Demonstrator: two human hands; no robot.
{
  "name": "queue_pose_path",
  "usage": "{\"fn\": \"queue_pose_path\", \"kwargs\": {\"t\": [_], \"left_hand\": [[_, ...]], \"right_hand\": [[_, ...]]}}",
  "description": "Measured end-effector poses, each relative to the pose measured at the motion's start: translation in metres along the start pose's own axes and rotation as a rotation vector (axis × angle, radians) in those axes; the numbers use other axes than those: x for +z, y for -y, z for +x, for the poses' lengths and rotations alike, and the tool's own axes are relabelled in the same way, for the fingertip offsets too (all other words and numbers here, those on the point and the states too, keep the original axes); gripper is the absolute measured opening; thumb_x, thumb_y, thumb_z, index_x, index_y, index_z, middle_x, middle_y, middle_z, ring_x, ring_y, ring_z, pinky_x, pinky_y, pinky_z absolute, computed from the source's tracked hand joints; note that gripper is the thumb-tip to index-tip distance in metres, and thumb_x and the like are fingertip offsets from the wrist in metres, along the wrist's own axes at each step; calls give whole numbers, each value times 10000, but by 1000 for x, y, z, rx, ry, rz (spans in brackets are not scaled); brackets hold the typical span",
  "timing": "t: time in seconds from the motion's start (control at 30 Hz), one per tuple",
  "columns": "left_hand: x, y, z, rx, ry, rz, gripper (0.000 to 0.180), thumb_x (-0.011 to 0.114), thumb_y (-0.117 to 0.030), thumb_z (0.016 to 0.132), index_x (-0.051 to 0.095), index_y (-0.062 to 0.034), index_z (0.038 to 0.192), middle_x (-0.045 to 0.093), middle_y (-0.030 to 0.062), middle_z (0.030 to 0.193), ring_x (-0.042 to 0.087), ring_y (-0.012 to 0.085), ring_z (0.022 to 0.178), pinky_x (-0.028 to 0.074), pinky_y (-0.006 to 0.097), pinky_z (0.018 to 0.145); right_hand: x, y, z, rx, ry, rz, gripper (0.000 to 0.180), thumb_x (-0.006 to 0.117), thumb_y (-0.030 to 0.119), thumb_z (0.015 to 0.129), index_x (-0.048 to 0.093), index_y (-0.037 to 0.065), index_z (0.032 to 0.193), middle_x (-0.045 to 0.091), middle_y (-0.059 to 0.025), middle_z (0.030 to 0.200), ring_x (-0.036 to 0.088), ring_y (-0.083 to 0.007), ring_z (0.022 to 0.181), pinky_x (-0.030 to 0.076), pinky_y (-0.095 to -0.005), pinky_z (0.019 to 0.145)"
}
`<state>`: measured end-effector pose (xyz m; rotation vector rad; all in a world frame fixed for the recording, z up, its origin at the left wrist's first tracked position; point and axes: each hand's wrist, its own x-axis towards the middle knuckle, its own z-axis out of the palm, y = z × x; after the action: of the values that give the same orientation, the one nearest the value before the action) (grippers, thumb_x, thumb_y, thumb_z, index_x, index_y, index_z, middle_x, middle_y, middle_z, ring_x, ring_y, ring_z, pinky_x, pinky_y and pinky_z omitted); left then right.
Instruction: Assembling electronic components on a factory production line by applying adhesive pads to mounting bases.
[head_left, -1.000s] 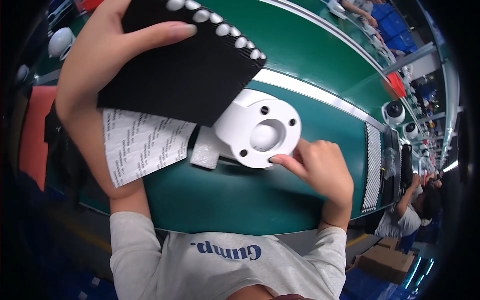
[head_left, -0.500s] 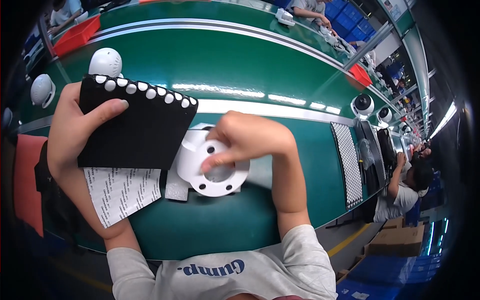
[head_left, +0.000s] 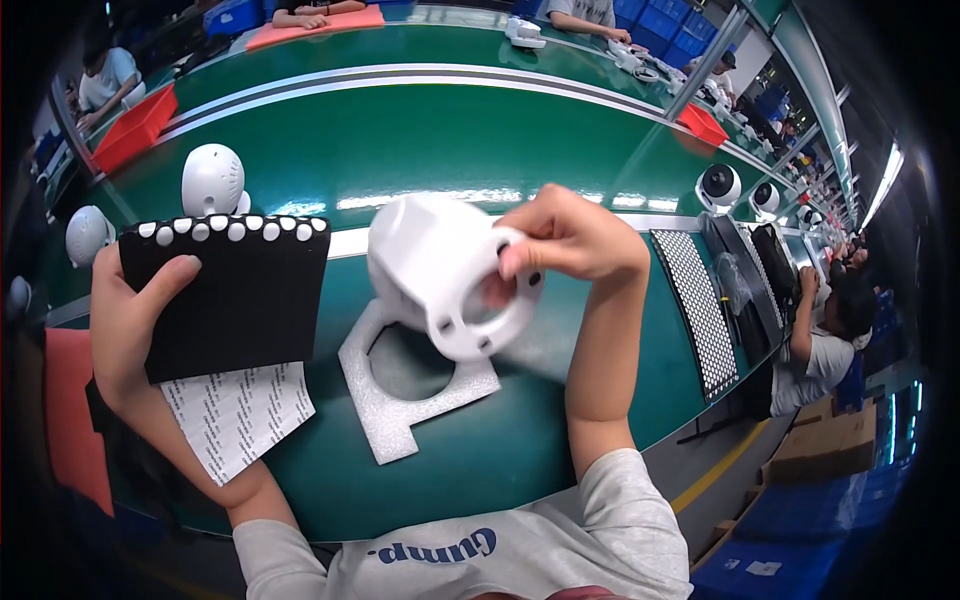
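My left hand (head_left: 125, 325) grips a black sheet (head_left: 235, 295) edged along its top with white round dots. Its thumb lies across the front of the sheet, and a printed white backing paper (head_left: 245, 415) hangs below by my forearm. In my right hand (head_left: 590, 235) is a white camera housing (head_left: 415, 240), slightly blurred, held tilted by its ring-shaped flange with several holes; some fingers are hidden behind the ring. Under the housing, a white foam holder (head_left: 385, 432) with a large round cutout lies on the green table (head_left: 450, 470).
White camera units (head_left: 210, 180) stand at the left beyond the sheet. On the right lie a strip covered in white dots (head_left: 692, 310) and dark sheets, with black-and-white dome cameras (head_left: 718, 187) behind. A red bin (head_left: 137, 130) sits far left. A co-worker (head_left: 820, 340) works at the right.
My right hand has lifted the housing up and to the right, uncovering the foam holder. My left hand has moved the black sheet left and slightly down.
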<state>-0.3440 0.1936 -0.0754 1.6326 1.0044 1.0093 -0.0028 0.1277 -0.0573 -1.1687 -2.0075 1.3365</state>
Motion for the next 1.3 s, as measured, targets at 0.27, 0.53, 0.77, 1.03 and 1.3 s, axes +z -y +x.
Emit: {"fn": "queue_pose_path", "kwargs": {"t": [0.27,0.53,0.77,1.03,1.3], "left_hand": [[7,7,5,13,-6,111,109,623,-35,719,580,20,802,596,28,722,528,77,640,414,197,594],[-12,54,-3,-41,-87,104,367,647,-56,685,470,3,1001,531,44,899,499,112,816,401,238,750],[5,56,-2,61,-76,125,414,696,-14,633,458,3,972,482,22,857,478,97,766,392,224,712],[12,55,3,71,76,84,408,727,-25,607,465,-2,919,482,16,821,468,89,722,381,214,672],[39,37,36,395,842,-190,236,717,-110,637,554,51,688,548,110,595,534,201,511,380,267,475]], "right_hand": [[0,-84,53,13,-698,-850,230,587,209,767,563,-5,684,556,-201,614,558,-362,605,448,-420,547],[-3,-205,72,-37,-645,-1144,170,482,59,716,513,-1,873,580,-167,776,572,-323,758,474,-399,649],[-14,-229,62,206,-566,-1031,252,491,230,823,571,-6,792,589,-181,791,557,-320,828,430,-410,753],[-31,-232,53,392,-678,-1088,253,470,253,823,630,58,828,611,-149,841,528,-290,942,316,-487,912],[-23,-92,38,-21,-374,-236,287,589,170,794,490,12,1012,596,-141,956,574,-208,916,460,-280,744]]}}
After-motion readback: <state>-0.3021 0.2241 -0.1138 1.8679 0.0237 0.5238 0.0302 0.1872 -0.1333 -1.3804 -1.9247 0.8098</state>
